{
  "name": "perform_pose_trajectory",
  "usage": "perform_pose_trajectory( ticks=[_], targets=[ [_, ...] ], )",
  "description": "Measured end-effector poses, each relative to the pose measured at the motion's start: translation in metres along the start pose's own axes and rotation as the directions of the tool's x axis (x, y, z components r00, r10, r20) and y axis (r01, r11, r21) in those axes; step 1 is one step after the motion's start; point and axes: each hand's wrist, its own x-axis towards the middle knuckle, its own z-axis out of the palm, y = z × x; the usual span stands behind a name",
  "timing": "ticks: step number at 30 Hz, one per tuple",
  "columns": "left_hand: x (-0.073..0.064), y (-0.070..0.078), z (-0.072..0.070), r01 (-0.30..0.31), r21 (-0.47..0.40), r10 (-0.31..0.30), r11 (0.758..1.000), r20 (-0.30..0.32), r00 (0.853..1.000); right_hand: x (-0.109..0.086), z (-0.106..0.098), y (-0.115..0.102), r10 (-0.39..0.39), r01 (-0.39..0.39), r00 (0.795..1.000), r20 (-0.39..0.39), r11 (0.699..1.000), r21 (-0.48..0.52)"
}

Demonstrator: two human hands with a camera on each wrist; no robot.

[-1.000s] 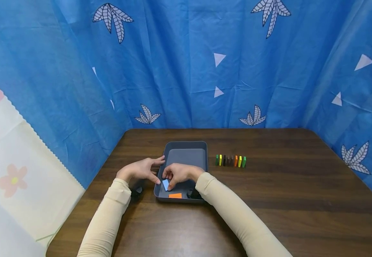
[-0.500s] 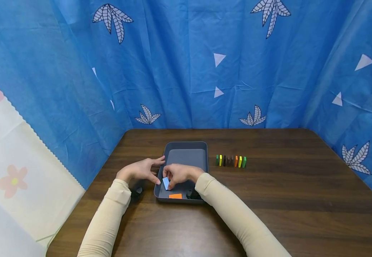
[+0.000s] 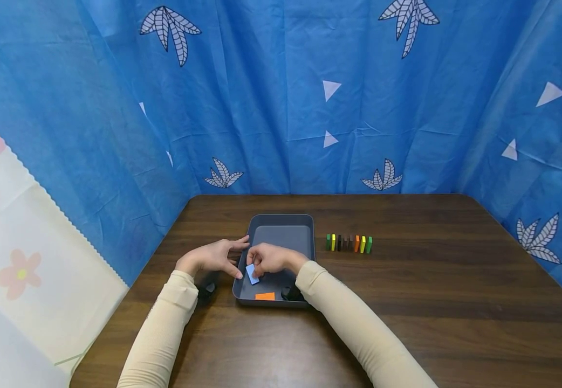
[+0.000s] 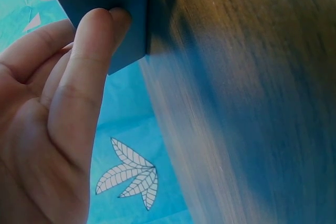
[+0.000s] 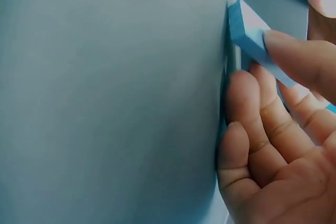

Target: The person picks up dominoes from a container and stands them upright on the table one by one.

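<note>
In the head view a light blue block [image 3: 252, 274] is pinched between the thumb and fingers of my right hand [image 3: 272, 258], low inside the dark grey tray [image 3: 287, 217]. The right wrist view shows this blue block [image 5: 251, 30] slanted beside the tray wall, the thumb on its broad face and the fingers behind it. An orange block [image 3: 265, 296] lies near the tray's front wall. My left hand [image 3: 214, 256] is spread at the tray's left side. In the left wrist view its thumb [image 4: 86, 61] rests against the tray's outer wall [image 4: 126, 40].
A row of several upright thin blocks [image 3: 349, 243] in green, yellow, black, brown and orange stands right of the tray on the wooden table [image 3: 436, 280]. Blue curtains [image 3: 281, 108] hang behind the table, and a pale flowered curtain [image 3: 28, 237] on the left.
My right fingers and the blue block have shifted slightly away from the tray's front, and the block has turned a little. The left hand, tray and orange block have stayed put.
</note>
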Motion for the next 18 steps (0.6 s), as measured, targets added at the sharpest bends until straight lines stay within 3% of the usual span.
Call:
perform_pose_trajectory(
  ticks=[9,18],
  targets=[
    [0.0,0.001,0.0,-0.008,-0.019,0.008,1.0,0.002,1.0,-0.004,-0.008,0.001,0.037,-0.024,0.992,-0.117,0.994,0.108],
    [0.0,0.002,0.001,0.023,-0.059,-0.024,0.998,-0.007,1.0,-0.011,-0.016,-0.002,0.089,-0.039,0.959,-0.269,0.982,0.187]
  ],
)
